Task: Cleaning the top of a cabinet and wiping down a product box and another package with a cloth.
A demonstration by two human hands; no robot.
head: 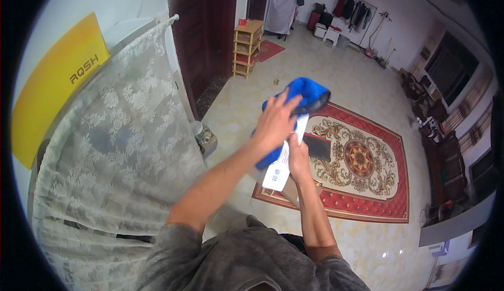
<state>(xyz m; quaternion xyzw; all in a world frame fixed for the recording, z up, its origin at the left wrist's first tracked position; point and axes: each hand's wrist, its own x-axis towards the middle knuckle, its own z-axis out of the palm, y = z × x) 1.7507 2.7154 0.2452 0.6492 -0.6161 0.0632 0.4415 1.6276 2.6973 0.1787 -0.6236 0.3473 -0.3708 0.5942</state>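
A bright blue cloth item (pixel 309 88) with a dark edge is held up in front of me, somewhat blurred. My left hand (pixel 277 119) lies over it with fingers spread and bent onto the fabric; its thumb is not clearly seen. Against the blue material runs a long white strip (pixel 274 179) bearing printed writing. My right hand (pixel 298 157) grips this strip along its right side, thumb on top. Whether the strip is attached to the cloth I cannot tell.
Below lies a red and cream patterned rug (pixel 358 153) with a dark flat panel (pixel 318 147) on it. A lace curtain (pixel 118 133) covers something at left, near a yellow panel (pixel 59 90). Farther off stands a wooden shelf rack (pixel 247 47); dark furniture (pixel 445 161) lines the right.
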